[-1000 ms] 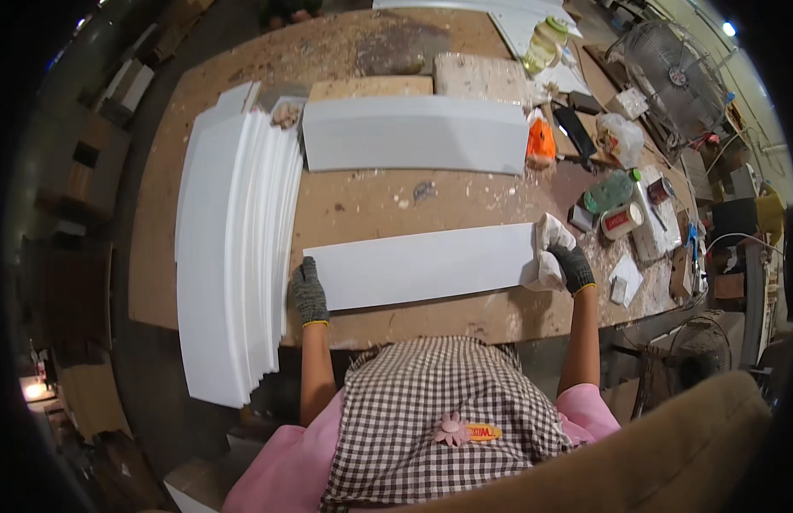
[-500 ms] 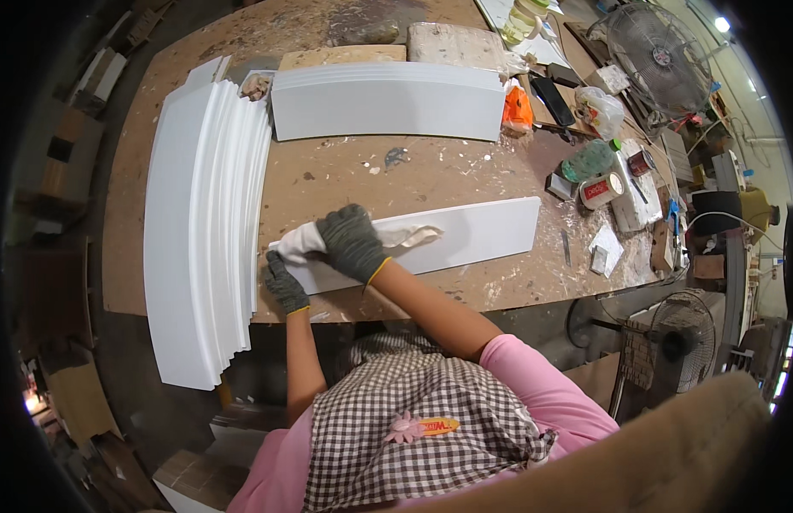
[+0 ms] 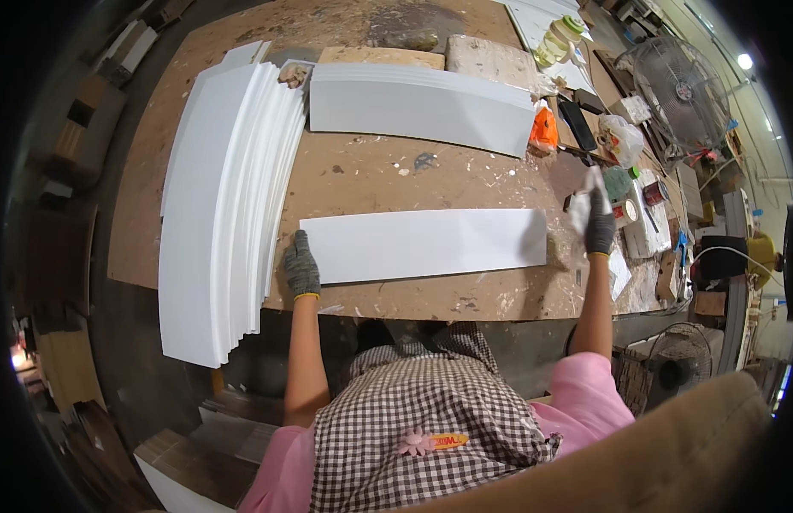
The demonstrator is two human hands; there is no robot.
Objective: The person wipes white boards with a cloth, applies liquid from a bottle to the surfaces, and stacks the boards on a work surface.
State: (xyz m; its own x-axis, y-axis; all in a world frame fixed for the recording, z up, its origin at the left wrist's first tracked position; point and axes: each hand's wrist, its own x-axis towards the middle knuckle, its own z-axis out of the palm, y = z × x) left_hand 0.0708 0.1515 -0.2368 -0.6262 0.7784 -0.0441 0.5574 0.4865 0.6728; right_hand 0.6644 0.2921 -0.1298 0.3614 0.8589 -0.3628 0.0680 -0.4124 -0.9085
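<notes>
Against left hand, knit-gloved, grip unclear: smooth white rectangular board; right hand clutches crumpled white cloth.

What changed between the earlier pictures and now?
Since the previous picture, the right hand has carried the white cloth rightward, from the left end of the white board to beyond its right end. The left hand stays at the left end; the stacked boards stay put.
</notes>
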